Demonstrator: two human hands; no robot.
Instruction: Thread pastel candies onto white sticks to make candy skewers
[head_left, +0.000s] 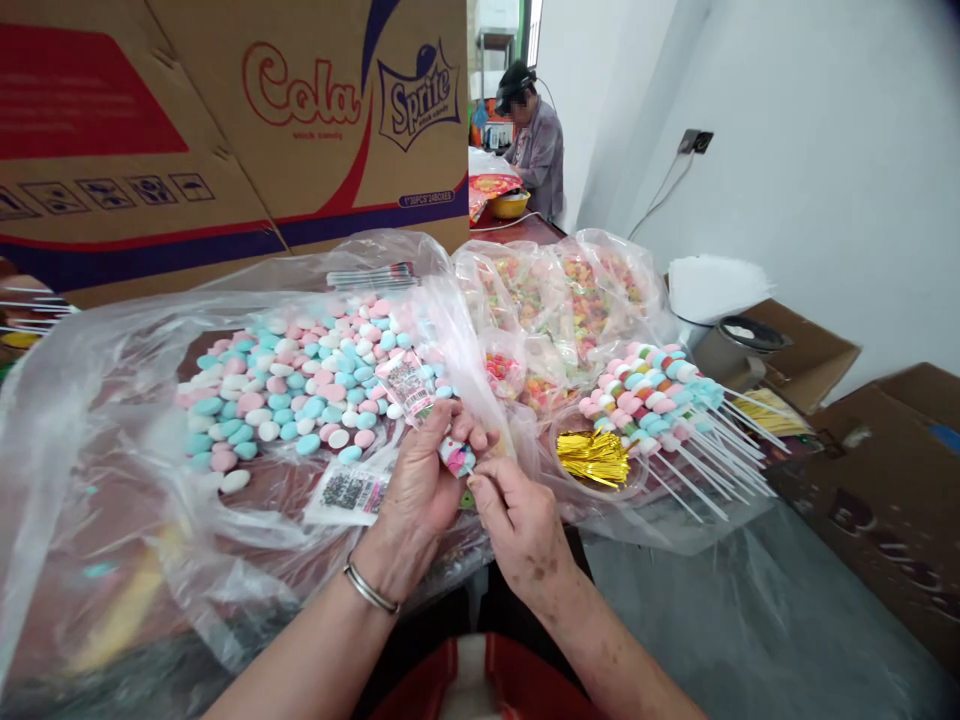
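My left hand (424, 475), with a metal bangle at the wrist, is closed around a printed clear candy bag (406, 386). The bag's upper part sticks out past my fingers, and its near end, pink and blue, shows by my thumb. Close against that end, my right hand (523, 515) pinches with thumb and forefinger; what lies between them is too small to make out. Another printed bag (346, 492) lies flat left of my left hand. Beyond it spreads a pile of pink, white and blue candies (300, 375) on clear plastic.
Right of my hands are gold twist ties (594, 458) in a round container and candy skewers (649, 395) on white sticks. Clear bags of colourful candies (570, 295) lie behind. A large carton (232, 130) stands at back left, open boxes (877, 510) at right. Another person (536, 145) works farther back.
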